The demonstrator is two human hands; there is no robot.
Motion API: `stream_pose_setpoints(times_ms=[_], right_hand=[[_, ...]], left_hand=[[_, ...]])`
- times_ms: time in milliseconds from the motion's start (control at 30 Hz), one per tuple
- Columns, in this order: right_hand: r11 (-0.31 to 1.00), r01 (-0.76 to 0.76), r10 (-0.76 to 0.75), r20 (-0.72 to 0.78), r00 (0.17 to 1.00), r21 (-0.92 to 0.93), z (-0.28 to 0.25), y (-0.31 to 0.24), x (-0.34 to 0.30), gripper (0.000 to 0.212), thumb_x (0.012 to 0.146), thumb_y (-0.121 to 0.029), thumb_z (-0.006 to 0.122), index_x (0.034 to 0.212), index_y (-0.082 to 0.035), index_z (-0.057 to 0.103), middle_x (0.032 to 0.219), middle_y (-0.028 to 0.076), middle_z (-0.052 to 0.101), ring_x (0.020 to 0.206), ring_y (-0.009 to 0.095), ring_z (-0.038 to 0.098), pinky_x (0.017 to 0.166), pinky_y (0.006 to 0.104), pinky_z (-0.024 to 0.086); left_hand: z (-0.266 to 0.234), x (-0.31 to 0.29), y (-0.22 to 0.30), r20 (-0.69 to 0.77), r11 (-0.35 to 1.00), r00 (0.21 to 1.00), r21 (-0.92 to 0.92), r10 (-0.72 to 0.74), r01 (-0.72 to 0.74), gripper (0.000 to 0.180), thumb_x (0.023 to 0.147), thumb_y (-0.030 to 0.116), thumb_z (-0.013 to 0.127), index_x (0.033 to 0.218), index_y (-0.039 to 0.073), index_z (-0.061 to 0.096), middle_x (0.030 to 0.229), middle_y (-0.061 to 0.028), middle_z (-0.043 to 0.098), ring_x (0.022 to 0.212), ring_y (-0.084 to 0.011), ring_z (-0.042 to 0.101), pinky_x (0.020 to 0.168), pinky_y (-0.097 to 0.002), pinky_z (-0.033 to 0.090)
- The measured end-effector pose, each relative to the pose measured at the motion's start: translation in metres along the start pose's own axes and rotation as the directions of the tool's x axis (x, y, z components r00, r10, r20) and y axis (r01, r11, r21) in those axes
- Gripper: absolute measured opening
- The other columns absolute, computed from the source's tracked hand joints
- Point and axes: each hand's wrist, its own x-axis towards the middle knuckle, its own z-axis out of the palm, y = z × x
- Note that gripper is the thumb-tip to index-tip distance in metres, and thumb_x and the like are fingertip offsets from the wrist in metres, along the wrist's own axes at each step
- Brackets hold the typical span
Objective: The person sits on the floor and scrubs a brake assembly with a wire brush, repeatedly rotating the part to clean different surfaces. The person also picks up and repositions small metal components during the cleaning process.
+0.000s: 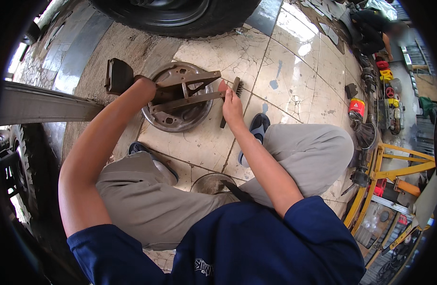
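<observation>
A rusty metal bracket with two long arms, a cross-piece and a dark boxy end plate lies over a round steel wheel rim on the floor. My left hand is closed around the bracket near the end plate; its fingers are mostly hidden. A wire brush with dark bristles is in my closed right hand, beside the tip of the bracket's lower arm. A small red patch shows by those fingers; I cannot tell what it is.
A large tyre stands ahead. A grey metal beam reaches in from the left. On the right are a red can, a yellow frame and greasy axle parts. Another person is at the far right.
</observation>
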Motion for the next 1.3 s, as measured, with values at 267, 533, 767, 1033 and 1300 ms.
stream_pose_setpoints(times_ms=[267, 533, 767, 1033, 1300], right_hand=[[0.997, 0.081, -0.08, -0.043, 0.996, 0.014, -0.007, -0.005, -0.002, 0.049, 0.108, -0.033, 0.03, 0.14, -0.002, 0.051, 0.137, 0.022, 0.057, 0.128, 0.038, 0.054, 0.107, 0.0392, 0.041], [0.999, 0.041, -0.042, -0.004, 0.999, -0.032, 0.0, -0.012, -0.005, 0.047, 0.108, -0.03, 0.032, 0.138, -0.001, 0.053, 0.132, 0.024, 0.06, 0.124, 0.04, 0.055, 0.104, 0.0415, 0.044], [0.986, 0.161, -0.162, -0.043, 0.986, -0.033, 0.001, -0.005, -0.004, 0.046, 0.107, -0.028, 0.033, 0.137, 0.001, 0.052, 0.132, 0.025, 0.059, 0.122, 0.042, 0.056, 0.102, 0.0439, 0.045], [0.998, 0.056, -0.056, 0.0, 0.998, -0.03, -0.003, -0.004, -0.002, 0.051, 0.108, -0.035, 0.032, 0.14, -0.001, 0.051, 0.131, 0.027, 0.059, 0.123, 0.042, 0.056, 0.103, 0.043, 0.044], [1.0, 0.02, -0.02, 0.027, 0.999, -0.003, -0.003, 0.009, 0.004, 0.049, 0.107, -0.034, 0.031, 0.135, -0.002, 0.056, 0.126, 0.028, 0.061, 0.121, 0.043, 0.056, 0.102, 0.0452, 0.044]], left_hand=[[-0.037, -0.018, 0.025, 0.003, 0.995, 0.999, -0.095, 0.035, -0.035, 0.06, 0.072, 0.029, 0.077, 0.122, 0.0, 0.062, 0.1, -0.0133, 0.074, 0.09, -0.0299, 0.072, 0.076, -0.0403, 0.058], [-0.034, -0.027, 0.019, 0.047, 0.993, 0.992, -0.037, 0.117, -0.115, 0.061, 0.073, 0.038, 0.078, 0.118, -0.002, 0.065, 0.098, -0.014, 0.074, 0.088, -0.0305, 0.073, 0.075, -0.0427, 0.058], [-0.049, -0.037, 0.029, 0.055, 1.0, 0.998, -0.01, -0.024, 0.025, 0.078, 0.077, 0.044, 0.077, 0.137, 0.0, 0.051, 0.105, -0.014, 0.073, 0.091, -0.0306, 0.072, 0.077, -0.0425, 0.057], [-0.059, -0.05, 0.029, 0.021, 0.999, 0.999, -0.03, -0.043, 0.043, 0.068, 0.08, 0.043, 0.072, 0.13, 0.0, 0.055, 0.104, -0.0135, 0.073, 0.092, -0.0271, 0.073, 0.079, -0.0421, 0.057], [-0.058, -0.052, 0.029, 0.016, 0.997, 0.999, -0.067, -0.044, 0.045, 0.064, 0.08, 0.042, 0.073, 0.125, -0.001, 0.057, 0.101, -0.0132, 0.074, 0.093, -0.0275, 0.073, 0.08, -0.0429, 0.057]])
